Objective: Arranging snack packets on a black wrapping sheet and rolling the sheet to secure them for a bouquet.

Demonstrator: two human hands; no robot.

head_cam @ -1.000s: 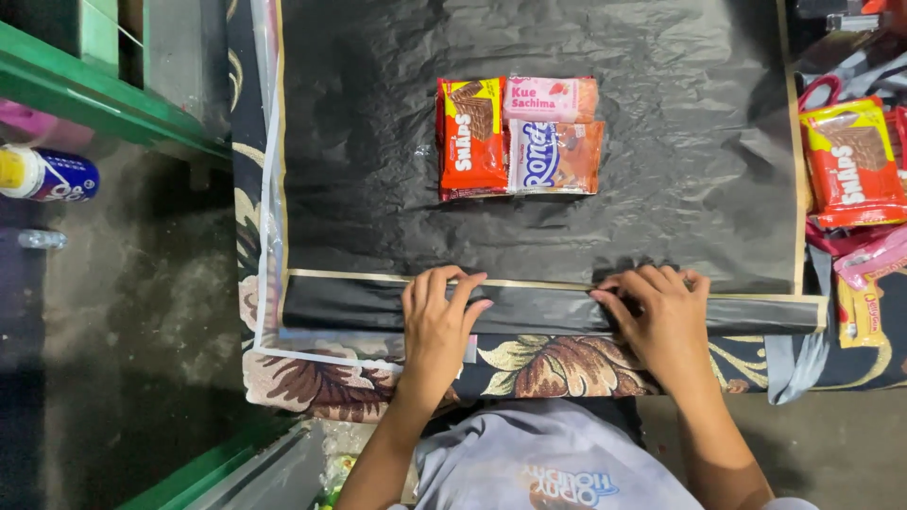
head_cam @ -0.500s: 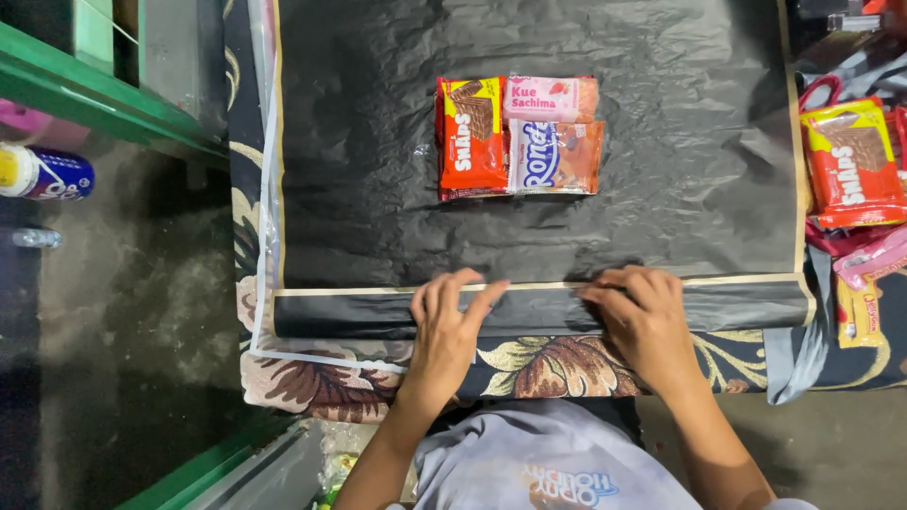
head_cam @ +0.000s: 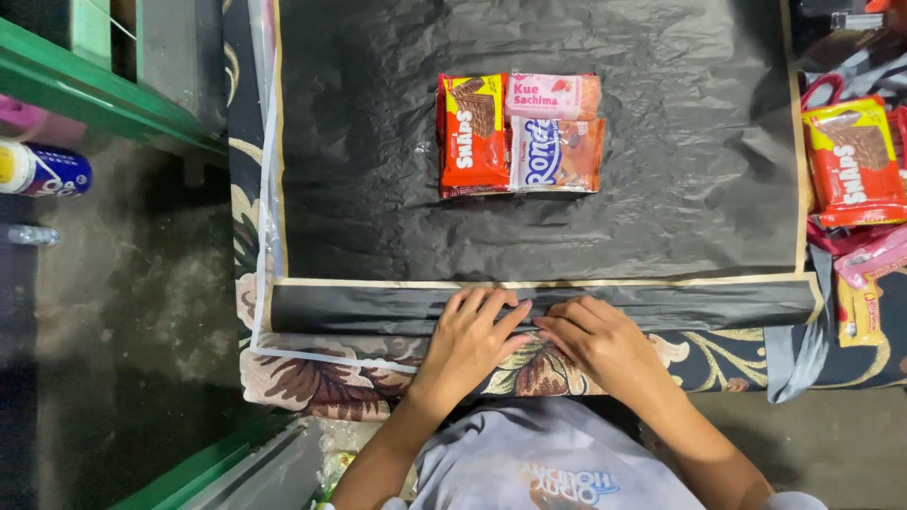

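Pressing hands [head_cam: 534, 338] flat on fold [head_cam: 378, 307].

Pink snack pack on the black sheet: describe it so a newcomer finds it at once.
Start at the black sheet spread over the floral cloth. Near its middle sits a tight block of three snack packs; the pink pack is its top right piece, above the orange pack and beside the tall red pack. It is the only pink one, and the smallest.

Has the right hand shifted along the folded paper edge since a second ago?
Yes. The right hand has slid inward toward the left hand, now below the snack packets.
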